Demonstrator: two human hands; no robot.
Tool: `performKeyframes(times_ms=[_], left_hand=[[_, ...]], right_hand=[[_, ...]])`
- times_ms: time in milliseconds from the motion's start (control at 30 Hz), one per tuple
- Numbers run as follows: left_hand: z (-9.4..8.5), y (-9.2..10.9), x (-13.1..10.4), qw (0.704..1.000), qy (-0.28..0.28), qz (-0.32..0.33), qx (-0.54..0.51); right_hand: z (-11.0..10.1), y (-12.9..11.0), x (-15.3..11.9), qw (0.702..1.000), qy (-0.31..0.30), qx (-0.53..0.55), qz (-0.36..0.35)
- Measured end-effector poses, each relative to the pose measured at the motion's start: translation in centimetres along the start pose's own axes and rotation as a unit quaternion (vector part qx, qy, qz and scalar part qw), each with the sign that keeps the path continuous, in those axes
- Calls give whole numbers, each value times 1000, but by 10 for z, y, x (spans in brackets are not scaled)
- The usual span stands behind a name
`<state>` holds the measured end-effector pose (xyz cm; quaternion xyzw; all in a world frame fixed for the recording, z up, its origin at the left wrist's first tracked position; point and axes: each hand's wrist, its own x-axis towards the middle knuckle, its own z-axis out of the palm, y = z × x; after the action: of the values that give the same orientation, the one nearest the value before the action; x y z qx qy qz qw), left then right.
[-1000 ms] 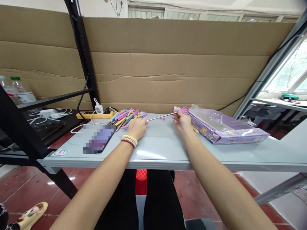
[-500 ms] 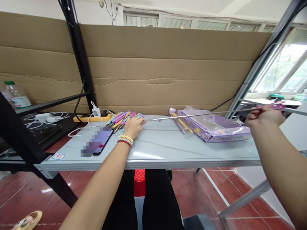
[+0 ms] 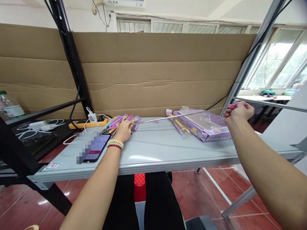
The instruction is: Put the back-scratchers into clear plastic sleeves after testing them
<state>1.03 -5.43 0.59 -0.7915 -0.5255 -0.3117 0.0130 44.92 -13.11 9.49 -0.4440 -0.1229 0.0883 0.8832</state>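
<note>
A thin metal rod [image 3: 179, 117] stretches across above the table between my two hands. It looks like an extended telescopic back scratcher. My right hand [image 3: 240, 111], out to the right, is closed around its pink end [image 3: 232, 106]. My left hand [image 3: 124, 130] pinches the rod's other end; the fingertips are partly hidden. Just behind and beside that hand lies a pile of colourful back scratchers [image 3: 117, 121] in pink, purple, blue and yellow. Below the rod, towards the right, rests a purple box [image 3: 208, 134] with clear plastic on it.
A phone [image 3: 98, 148] lies left of my left hand. Behind it are a yellow power strip [image 3: 102, 123] and a white charger [image 3: 91, 116] with cable. Yellow and purple sticks [image 3: 179, 124] lie beside the box. Cardboard [image 3: 155, 70] closes the back; metal posts [image 3: 72, 64] flank the table [image 3: 153, 150].
My right hand has come inward to the left, and the visible rod between my hands is shorter. My left hand has shifted slightly left. The whole view has also shifted a little.
</note>
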Motion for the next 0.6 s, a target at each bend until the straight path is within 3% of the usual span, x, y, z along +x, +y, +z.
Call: performKeyframes(times_ms=[100,167,233,333,467,500,600], left_hand=[[5,4,2,1000,-10,15,1],[8,13,2,999,-22,42,-1],[10,24,1,997,-33,75,-2],[10,38,-3,997,-12,66,29],[8,43,-9,997,37,52,46],[8,43,-10,996,43,56,45],[9,41,-12,996,53,62,45]], right_hand=[[1,0,3,996,69,-51,-24],[10,8,-8,995,61,-71,-21],[26,22,-36,997,-17,-67,-14],[53,49,-104,986,-158,-59,-7],[71,82,-210,930,-363,-53,30],[72,88,-230,915,-399,-46,40],[70,104,-265,905,-419,-10,77]])
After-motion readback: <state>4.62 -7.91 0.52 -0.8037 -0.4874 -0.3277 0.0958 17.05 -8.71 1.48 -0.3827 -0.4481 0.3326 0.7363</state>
